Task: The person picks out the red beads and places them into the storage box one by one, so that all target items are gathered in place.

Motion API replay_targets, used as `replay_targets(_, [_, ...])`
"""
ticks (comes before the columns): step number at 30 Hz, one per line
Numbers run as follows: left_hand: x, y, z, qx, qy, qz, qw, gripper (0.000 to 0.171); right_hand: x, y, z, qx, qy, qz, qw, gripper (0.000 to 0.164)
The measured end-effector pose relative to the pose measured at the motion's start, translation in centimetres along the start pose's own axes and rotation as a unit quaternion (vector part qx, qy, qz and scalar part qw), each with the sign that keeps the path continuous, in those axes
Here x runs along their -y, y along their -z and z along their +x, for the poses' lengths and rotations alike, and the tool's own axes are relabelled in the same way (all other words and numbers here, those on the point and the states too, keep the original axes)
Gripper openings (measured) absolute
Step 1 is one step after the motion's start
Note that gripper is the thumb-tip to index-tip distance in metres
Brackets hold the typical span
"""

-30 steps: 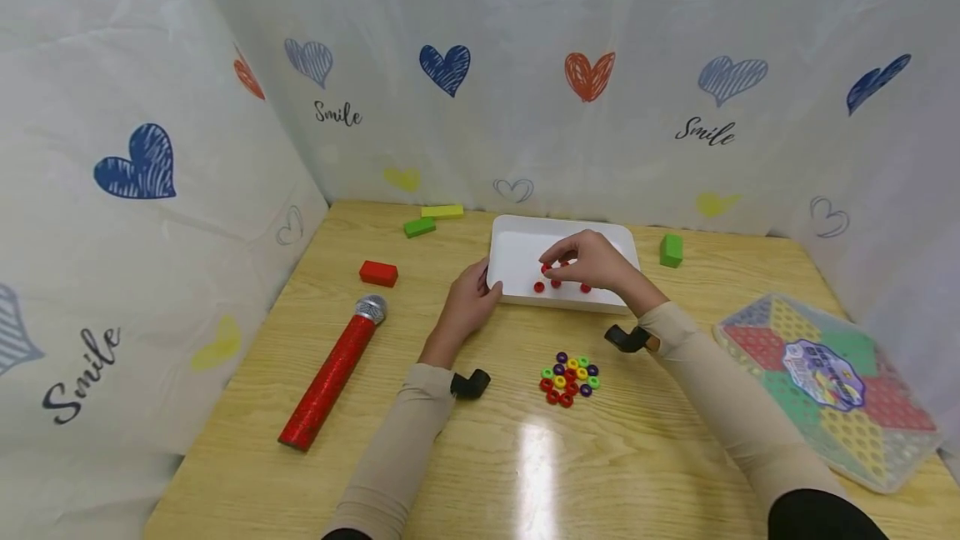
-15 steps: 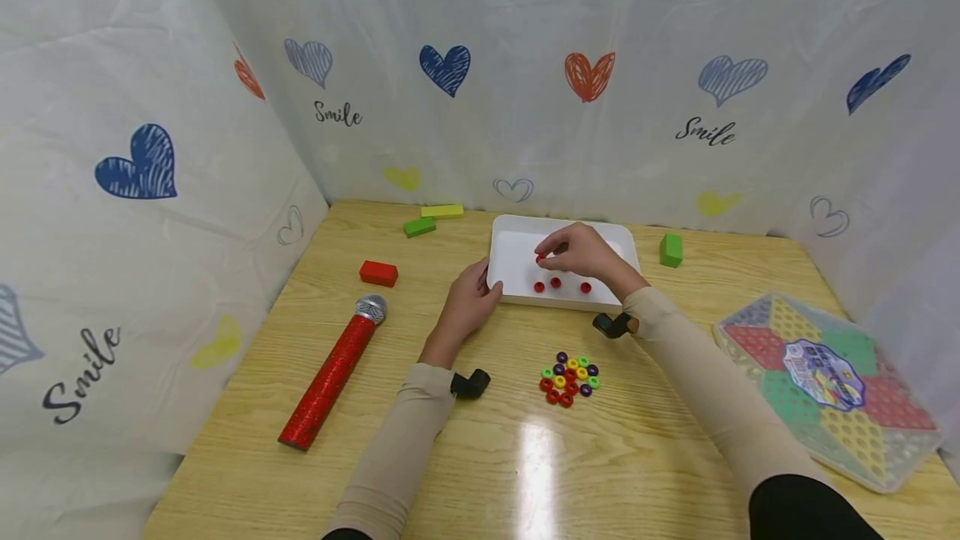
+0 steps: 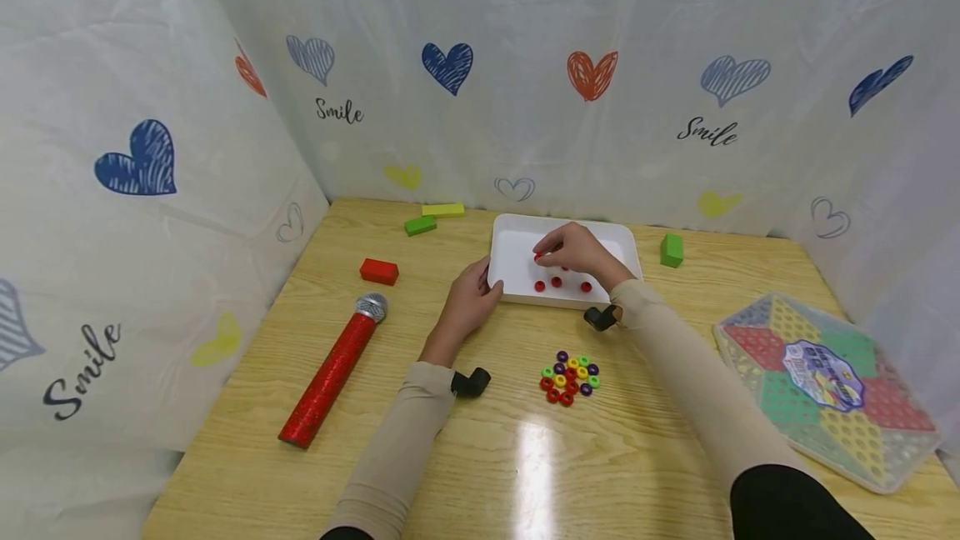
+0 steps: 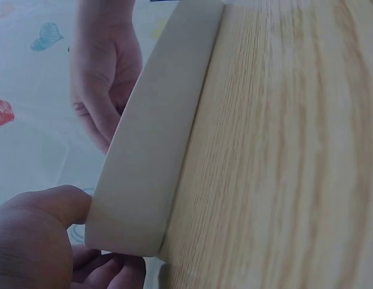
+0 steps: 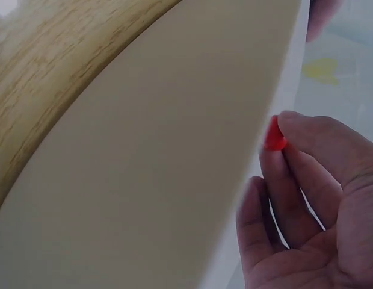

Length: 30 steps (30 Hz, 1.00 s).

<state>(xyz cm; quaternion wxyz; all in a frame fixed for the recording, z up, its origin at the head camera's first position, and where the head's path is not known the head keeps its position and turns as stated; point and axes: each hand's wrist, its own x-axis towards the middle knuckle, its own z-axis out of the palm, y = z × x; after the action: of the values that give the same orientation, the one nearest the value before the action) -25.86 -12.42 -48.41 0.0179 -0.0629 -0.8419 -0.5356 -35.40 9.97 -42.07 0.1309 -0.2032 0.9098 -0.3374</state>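
My left hand point(image 3: 468, 304) grips the near left corner of a white tray point(image 3: 519, 233); in the left wrist view the thumb is at the rim and the curled fingers point(image 4: 117, 272) lie at the corner's end. Over the tray, my right hand point(image 3: 583, 253) pinches a red bead between thumb and fingertips. The right wrist view shows this bead point(image 5: 274, 136) more closely, just past the tray's wall point(image 5: 156, 138). Several red beads point(image 3: 556, 282) lie on the tray floor, mostly along its near side. Part of the floor is hidden behind the right hand.
Several mixed-colour beads point(image 3: 570, 378) form a loose cluster in front of the tray. A red toy microphone point(image 3: 333, 369) and red block point(image 3: 379, 272) lie left. Green blocks point(image 3: 420, 226) and a yellow one point(image 3: 442, 210) sit farther back. A patterned game board point(image 3: 825, 390) lies right.
With the red bead pinched, my right hand has shifted slightly left and away over the tray, its forearm swinging left. The left hand and tray have stayed put.
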Motion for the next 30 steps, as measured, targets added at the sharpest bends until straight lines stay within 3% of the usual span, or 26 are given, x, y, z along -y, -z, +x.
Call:
replay_targets(13, [0.1, 0.1, 0.0, 0.000, -0.006, 0.001, 1.0000, 0.063, -0.8, -1.0, 0.7, 0.026, -0.008, -0.036, 0.999, 0.023])
replay_targets(30, [-0.2, 0.1, 0.0, -0.004, 0.000, 0.013, 0.9999, 0.063, -1.0, -1.0, 0.6, 0.044, -0.002, -0.030, 0.999, 0.026])
